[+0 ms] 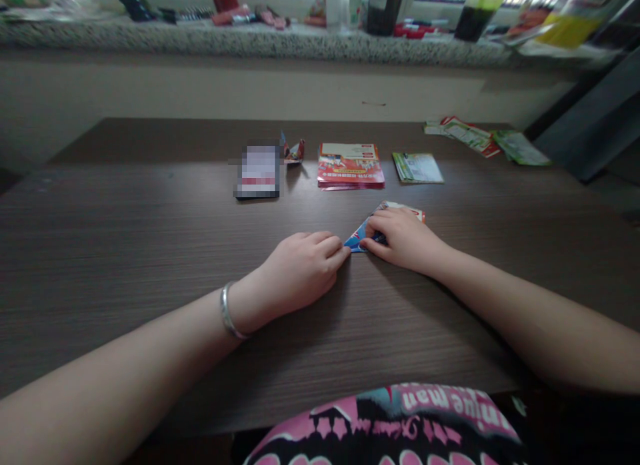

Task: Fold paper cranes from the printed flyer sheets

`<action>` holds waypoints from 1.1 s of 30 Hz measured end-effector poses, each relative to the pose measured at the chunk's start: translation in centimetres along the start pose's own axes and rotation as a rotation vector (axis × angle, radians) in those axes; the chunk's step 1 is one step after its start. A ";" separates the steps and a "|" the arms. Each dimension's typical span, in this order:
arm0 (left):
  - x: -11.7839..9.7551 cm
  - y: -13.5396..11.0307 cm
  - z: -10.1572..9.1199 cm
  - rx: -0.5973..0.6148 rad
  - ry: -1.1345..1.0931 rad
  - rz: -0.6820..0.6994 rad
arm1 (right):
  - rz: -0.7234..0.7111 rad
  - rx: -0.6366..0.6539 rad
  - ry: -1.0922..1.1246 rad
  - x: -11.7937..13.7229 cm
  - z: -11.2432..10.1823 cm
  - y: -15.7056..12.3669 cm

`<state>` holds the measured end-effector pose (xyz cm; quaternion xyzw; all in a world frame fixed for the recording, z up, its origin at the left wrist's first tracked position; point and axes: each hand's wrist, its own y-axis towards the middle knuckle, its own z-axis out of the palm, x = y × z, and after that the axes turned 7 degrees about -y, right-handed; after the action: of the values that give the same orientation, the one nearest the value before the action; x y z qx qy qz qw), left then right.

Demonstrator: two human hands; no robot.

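Note:
A printed sheet of paper (358,240), blue with a white and red part, lies folded to a point on the table. My left hand (306,268), a silver bangle (227,310) at its wrist, has its fingers closed together, with the tips at the paper's left corner. Over the paper's right part rests my right hand (403,238), its fingers curled and pressed onto the sheet, hiding much of it. Beyond the hands lies a stack of red and white printed leaflets (351,166).
A phone-like device (259,172) with a blurred screen lies at back left, beside a small folded paper piece (294,150). Green-and-white cards (418,168) sit right of the leaflets; more printed papers (470,136) lie farther back. Bottles and clutter stand on the granite sill (280,45).

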<state>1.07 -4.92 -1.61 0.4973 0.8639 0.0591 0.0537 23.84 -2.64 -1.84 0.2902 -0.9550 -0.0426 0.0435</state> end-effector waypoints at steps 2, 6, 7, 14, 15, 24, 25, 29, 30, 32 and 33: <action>-0.1 0.0 0.0 0.010 0.014 -0.003 | 0.000 0.002 0.004 -0.1 0.1 0.0; -0.3 0.1 -0.2 0.062 0.061 0.015 | 0.001 -0.001 0.007 -0.2 0.2 0.1; -0.4 0.1 -0.3 0.071 0.069 0.011 | 0.002 -0.001 0.006 -0.2 0.2 0.2; -0.2 0.2 -1.2 0.136 -0.015 -0.045 | 0.026 0.019 -0.010 -0.1 0.0 -0.2; -0.1 0.1 -1.3 0.142 -0.028 -0.044 | 0.027 0.021 -0.012 -0.1 0.0 -0.3; 0.1 -0.2 -1.8 0.179 -0.050 -0.066 | 0.028 -0.002 0.008 -0.6 0.8 -0.4; 0.2 -0.2 -1.8 0.173 -0.059 -0.061 | 0.029 -0.005 0.015 -0.6 0.8 -0.5; 0.7 -0.4 -1.8 0.137 -0.104 -0.058 | 0.031 -0.026 0.029 -0.7 0.8 -0.7; 0.9 -0.5 -1.8 0.138 -0.125 -0.052 | 0.030 -0.030 0.030 -0.7 0.7 -0.7; 1.1 -0.6 -1.7 0.116 -0.162 -0.055 | 0.024 -0.034 0.034 -0.7 0.7 -0.9; 1.2 -0.7 -1.6 0.105 -0.182 -0.057 | 0.020 -0.036 0.035 -0.7 0.6 -0.9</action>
<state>-0.33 -4.33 -0.14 0.4779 0.8712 -0.0329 0.1073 24.88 -2.95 -2.61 0.2803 -0.9561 -0.0541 0.0659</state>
